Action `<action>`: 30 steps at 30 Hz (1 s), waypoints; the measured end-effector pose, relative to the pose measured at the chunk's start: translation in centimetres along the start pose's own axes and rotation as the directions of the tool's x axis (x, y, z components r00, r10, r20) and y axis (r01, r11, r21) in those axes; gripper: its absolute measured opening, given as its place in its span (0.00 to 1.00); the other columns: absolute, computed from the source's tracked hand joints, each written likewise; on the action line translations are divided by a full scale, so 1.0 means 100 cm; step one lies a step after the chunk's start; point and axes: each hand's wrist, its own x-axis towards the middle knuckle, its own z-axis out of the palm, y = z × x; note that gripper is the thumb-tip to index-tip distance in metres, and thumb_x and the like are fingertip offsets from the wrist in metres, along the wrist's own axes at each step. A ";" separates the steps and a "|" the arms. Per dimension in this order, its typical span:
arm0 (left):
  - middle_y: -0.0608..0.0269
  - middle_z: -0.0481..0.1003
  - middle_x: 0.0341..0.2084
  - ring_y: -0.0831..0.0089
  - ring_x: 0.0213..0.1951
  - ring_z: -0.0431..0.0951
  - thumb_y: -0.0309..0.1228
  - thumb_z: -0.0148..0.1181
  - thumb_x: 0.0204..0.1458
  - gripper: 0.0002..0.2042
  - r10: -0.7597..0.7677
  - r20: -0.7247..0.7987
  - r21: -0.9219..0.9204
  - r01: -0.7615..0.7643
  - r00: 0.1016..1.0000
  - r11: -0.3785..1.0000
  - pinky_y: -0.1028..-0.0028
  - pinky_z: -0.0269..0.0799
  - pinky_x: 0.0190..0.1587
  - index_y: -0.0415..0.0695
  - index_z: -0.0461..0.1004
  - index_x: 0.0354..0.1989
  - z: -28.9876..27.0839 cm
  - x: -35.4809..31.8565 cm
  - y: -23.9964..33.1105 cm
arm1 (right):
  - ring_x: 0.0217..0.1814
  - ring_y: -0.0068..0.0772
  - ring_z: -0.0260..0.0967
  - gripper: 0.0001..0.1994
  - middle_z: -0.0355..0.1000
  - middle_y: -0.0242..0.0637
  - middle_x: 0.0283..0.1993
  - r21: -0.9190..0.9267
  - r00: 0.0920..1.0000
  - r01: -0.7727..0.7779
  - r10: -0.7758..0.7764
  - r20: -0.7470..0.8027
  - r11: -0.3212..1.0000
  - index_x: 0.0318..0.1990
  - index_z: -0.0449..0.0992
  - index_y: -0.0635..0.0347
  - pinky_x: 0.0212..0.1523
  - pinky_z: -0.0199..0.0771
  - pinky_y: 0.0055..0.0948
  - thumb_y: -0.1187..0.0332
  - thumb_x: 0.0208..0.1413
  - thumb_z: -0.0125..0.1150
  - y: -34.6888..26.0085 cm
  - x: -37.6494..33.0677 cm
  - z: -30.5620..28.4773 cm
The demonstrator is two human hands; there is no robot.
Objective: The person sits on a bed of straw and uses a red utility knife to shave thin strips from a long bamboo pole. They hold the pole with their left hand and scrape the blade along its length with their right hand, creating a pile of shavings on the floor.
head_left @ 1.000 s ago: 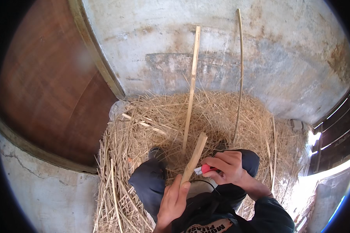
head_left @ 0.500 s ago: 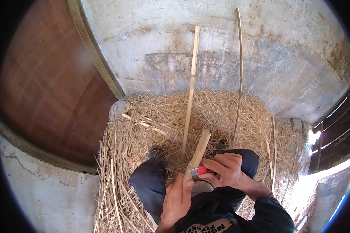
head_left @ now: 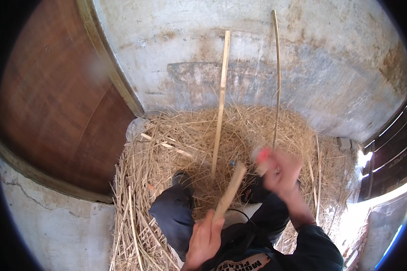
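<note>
With the left hand, keeps a closed grip on the near end of the stick, aiming it forward, now with its far end dipped slightly lower. With the right hand, blurred by motion, carries the red knife forward and to the right, no longer against the stick as half a second ago. Seems to keep a closed grip round it; cannot make out the blade through the blur, nor the pale patch just below the red. Judging by the gap, leaves the blade work on the stick paused.

Farther out, from the left: a brown door in a wooden frame; pale strips lying on the straw; the left leg, bent, near the left hand. Next, beyond the held stick, a long stick rising from the straw before the stained wall, with a tiny blue scrap right of its foot. Further right, a thin pole, also upright, passing out of sight behind the right hand; probably the closest obstacle to the knife. Nearer, the right leg. At far right, a grey block and dark slats with bright gaps.
</note>
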 end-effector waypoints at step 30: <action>0.42 0.71 0.23 0.37 0.26 0.73 0.38 0.44 0.76 0.16 -0.001 0.044 -0.136 0.007 0.999 0.991 0.51 0.67 0.31 0.36 0.72 0.50 -0.003 0.024 0.000 | 0.18 0.24 0.69 0.19 0.68 0.23 0.22 0.182 0.950 0.197 -0.234 0.208 0.963 0.41 0.85 0.51 0.20 0.66 0.25 0.51 0.49 0.80 -0.042 -0.032 0.011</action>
